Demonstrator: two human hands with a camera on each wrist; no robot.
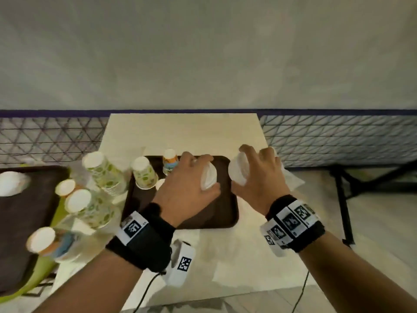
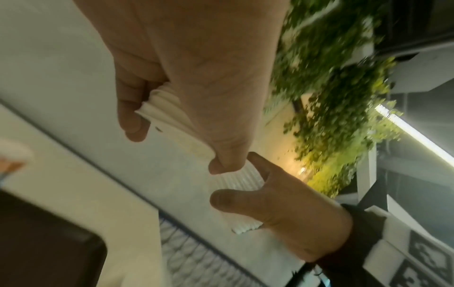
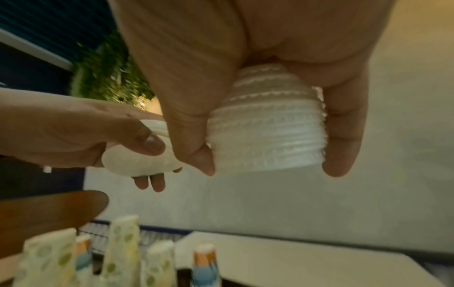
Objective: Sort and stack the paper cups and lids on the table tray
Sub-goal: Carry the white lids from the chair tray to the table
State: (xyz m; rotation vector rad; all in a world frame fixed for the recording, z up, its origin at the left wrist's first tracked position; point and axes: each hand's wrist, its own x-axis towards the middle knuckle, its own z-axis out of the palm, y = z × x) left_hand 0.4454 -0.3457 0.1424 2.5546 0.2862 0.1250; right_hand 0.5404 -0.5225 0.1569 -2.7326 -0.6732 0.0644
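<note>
Your left hand [image 1: 189,177] is curled round a small stack of white plastic lids [image 1: 208,177], thumb on one edge, fingers on the other, held above the dark brown rectangular tray [image 1: 228,213] on the pale table [image 1: 180,132]. Your right hand [image 1: 259,175] grips a taller stack of white ribbed lids [image 3: 267,136], thumb + fingers wrapped round its sides, just right of the tray's far corner; the two stacks are close but apart. Upside-down patterned paper cups [image 1: 144,172] stand at the tray's left end, w/ more cup stacks [image 1: 103,170] further left, off it
</note>
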